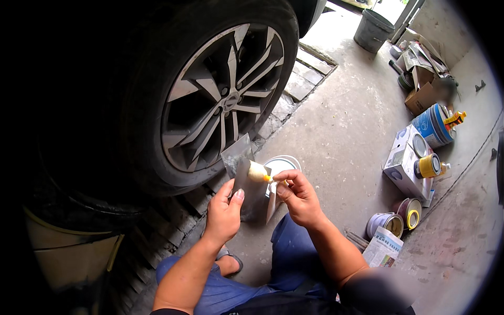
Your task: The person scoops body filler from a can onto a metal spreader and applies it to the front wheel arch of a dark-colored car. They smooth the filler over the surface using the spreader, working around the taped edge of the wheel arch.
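Note:
My left hand (224, 212) is closed round the edge of a flat grey metal plate (254, 202), thumb toward me. On the plate sits a cream-coloured lump of putty (256, 171), with a bright yellow dab at its right side. Fingers of my right hand (297, 198) pinch a small whitish tube (273, 187), its end close to the yellow dab; the grip covers most of it. Below that hand hangs a thin flat brownish piece (271, 203), perhaps a scraper blade. Behind the plate, an open white-rimmed bucket (290, 159) stands on the floor.
A car wheel (229, 101) fills the upper left, beside a floor grating (307, 73). Along the right wall are paint cans (385, 223), a white box (401, 157), a blue bucket (433, 126), newspaper (382, 248) and cardboard (421, 100). Farther back is a dark bucket (374, 30).

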